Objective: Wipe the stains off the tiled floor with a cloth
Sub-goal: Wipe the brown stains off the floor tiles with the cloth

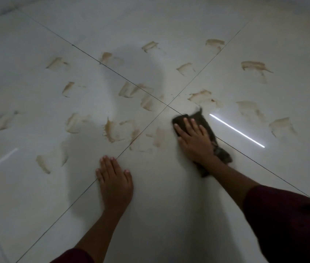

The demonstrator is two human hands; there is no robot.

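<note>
The left hand (113,175) lies flat and empty on the near tiled floor (159,215). Farther right, the right hand (195,138) presses its spread fingers on the dark cloth (201,118), which looks soft, limp and light; palming its middle seems best. Brown stains (200,96) scatter beyond.

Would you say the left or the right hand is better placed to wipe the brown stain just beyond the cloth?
Right. The right hand already presses the dark cloth flat, just short of that stain. The left hand is bare, flat on the tiled floor, apparently bracing.
</note>
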